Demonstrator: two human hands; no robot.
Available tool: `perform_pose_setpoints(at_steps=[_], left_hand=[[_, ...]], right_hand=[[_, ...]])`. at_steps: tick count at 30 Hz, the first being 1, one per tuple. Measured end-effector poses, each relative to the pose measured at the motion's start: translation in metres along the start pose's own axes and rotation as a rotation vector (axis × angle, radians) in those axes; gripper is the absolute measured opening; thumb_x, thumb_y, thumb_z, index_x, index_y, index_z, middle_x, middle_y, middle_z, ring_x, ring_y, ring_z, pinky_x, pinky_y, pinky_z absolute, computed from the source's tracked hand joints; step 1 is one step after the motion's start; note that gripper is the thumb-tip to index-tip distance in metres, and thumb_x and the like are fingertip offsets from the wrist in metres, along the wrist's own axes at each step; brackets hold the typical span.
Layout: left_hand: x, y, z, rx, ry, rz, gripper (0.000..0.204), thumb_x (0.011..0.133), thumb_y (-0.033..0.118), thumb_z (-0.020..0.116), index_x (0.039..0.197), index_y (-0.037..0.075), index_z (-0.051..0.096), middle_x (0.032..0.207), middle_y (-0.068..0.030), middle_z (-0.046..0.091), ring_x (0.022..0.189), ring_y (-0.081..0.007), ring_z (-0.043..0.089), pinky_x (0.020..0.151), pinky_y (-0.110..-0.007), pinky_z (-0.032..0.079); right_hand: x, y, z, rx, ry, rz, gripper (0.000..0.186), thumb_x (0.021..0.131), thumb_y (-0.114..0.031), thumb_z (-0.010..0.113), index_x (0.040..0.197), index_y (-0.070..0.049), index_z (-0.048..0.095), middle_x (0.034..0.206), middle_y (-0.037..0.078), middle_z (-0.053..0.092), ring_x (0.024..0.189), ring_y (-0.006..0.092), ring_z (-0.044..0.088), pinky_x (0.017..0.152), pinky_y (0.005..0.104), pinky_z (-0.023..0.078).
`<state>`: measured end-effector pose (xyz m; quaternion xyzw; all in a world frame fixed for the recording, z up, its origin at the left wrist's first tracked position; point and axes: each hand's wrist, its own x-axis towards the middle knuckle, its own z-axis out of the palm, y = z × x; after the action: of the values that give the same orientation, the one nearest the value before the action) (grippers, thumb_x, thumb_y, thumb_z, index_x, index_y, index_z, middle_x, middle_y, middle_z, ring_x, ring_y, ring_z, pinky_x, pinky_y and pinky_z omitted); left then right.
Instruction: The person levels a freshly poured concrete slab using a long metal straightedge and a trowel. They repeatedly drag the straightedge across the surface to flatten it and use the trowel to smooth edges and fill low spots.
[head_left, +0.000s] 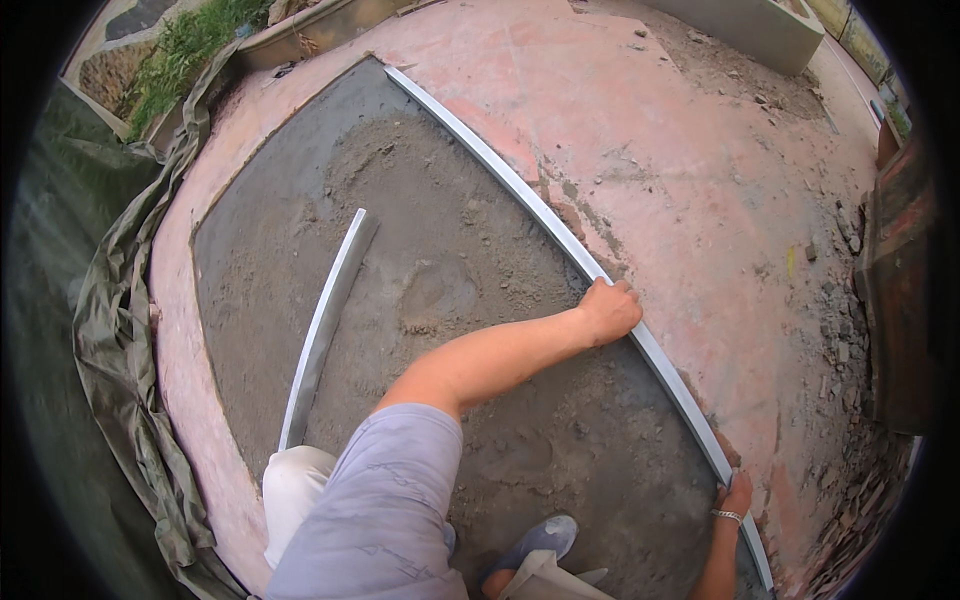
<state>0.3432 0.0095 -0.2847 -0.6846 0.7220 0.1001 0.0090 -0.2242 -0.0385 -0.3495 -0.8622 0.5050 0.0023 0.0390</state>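
A long, pale metal straightedge [520,190] lies along the right border of a patch of grey mortar [420,350], from the far corner down to the lower right. My left hand [610,312] reaches across the patch, its fingers wrapped over the bar about midway. Lower down, near the bar's close end, my right hand [737,495], with a bracelet at the wrist, also grips it. A shorter metal bar [325,325] rests on the mortar to the left, its near end hidden behind my knee. The mortar is smooth at the far left and rough and lumpy in the middle.
Worn pink floor [720,230] surrounds the patch, strewn with crumbs and rubble on the right. A crumpled green tarp [130,330] runs down the left side. At the back stands a low concrete block [755,30]. My shoe [545,540] is on the mortar.
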Motion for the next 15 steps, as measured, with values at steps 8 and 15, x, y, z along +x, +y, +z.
perform_pose_setpoints(at_steps=[8, 15], left_hand=[[-0.011, -0.091, 0.001, 0.033, 0.155, -0.050, 0.016, 0.087, 0.014, 0.056, 0.098, 0.010, 0.067, 0.104, -0.0094, 0.067, 0.106, -0.0291, 0.064, 0.088, -0.048, 0.054], [-0.017, -0.147, -0.006, -0.003, 0.245, -0.064, 0.013, 0.085, 0.013, 0.060, 0.096, 0.012, 0.066, 0.102, -0.0044, 0.069, 0.097, -0.0270, 0.068, 0.079, -0.042, 0.057]], right_hand=[[0.062, -0.116, -0.027, 0.106, -0.048, -0.074, 0.052, 0.067, -0.004, 0.078, 0.116, 0.000, 0.062, 0.113, 0.018, 0.062, 0.107, 0.0381, 0.058, 0.094, 0.0462, 0.046], [0.093, -0.171, -0.039, 0.125, -0.108, -0.078, 0.050, 0.070, -0.007, 0.079, 0.117, -0.002, 0.061, 0.113, 0.017, 0.062, 0.107, 0.0379, 0.058, 0.091, 0.0441, 0.048]])
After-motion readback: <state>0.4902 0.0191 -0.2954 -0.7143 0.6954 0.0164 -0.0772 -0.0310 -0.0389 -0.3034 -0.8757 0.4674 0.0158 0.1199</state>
